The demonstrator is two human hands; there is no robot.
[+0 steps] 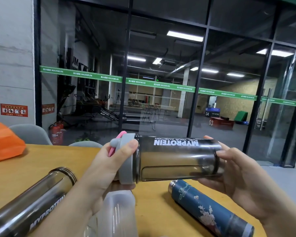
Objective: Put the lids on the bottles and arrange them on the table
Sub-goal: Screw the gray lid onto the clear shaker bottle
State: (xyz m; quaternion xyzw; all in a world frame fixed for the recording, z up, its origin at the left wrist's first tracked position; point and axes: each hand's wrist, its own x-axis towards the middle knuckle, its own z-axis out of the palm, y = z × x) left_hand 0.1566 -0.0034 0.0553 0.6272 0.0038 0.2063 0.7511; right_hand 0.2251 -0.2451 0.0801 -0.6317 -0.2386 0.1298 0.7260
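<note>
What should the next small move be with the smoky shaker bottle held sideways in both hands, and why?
Probably tip the smoky transparent shaker bottle upright and stand it on the yellow table. The left hand grips its grey lid, which looks seated on the mouth, while the right hand holds the base, so this one seems capped.

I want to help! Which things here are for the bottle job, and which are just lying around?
For the job:
- smoky see-through shaker bottle with grey lid, held by left hand and right hand
- second smoky bottle, lidless
- blue flowered flask
- clear plastic bottle

Lying about:
- orange bag
- grey chairs
- red fire extinguisher
</note>
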